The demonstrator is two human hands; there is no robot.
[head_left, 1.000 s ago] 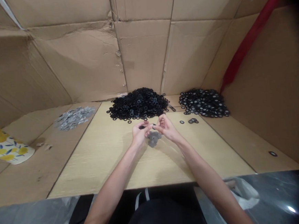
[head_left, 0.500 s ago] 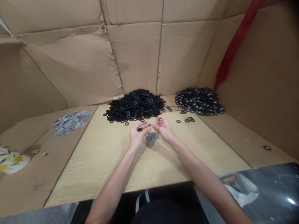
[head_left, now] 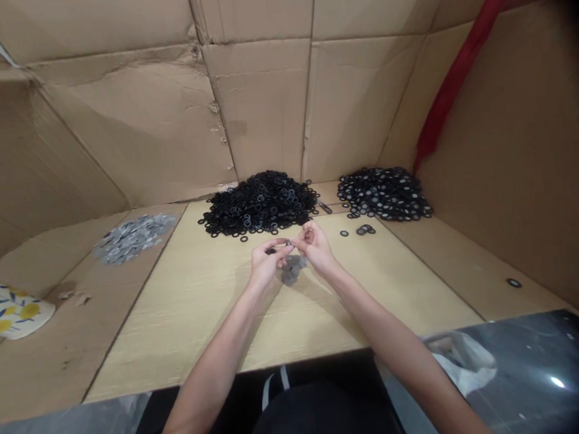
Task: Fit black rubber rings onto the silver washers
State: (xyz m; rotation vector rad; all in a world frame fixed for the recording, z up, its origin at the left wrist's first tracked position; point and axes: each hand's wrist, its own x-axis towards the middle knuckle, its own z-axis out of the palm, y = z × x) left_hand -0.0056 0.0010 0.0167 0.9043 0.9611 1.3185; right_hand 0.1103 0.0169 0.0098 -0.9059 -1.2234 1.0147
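Observation:
My left hand (head_left: 266, 262) and my right hand (head_left: 314, 247) meet over the middle of the pale wooden board (head_left: 217, 316). The left fingers pinch a small black ring (head_left: 271, 250). The right fingertips are pinched together on a tiny piece I cannot make out. Under both hands lies a small heap of grey discs (head_left: 292, 269). Just beyond the hands sits a big pile of black rings (head_left: 258, 203).
A second pile of black rings with grey centres (head_left: 382, 194) lies at the back right, a few loose ones (head_left: 365, 230) before it. Grey discs (head_left: 130, 233) are heaped at the back left. Cardboard walls close in all around. A flowered object (head_left: 6, 313) lies far left.
The camera view shifted slightly; both hands stay together over the grey discs with fingertips drawn a little closer.

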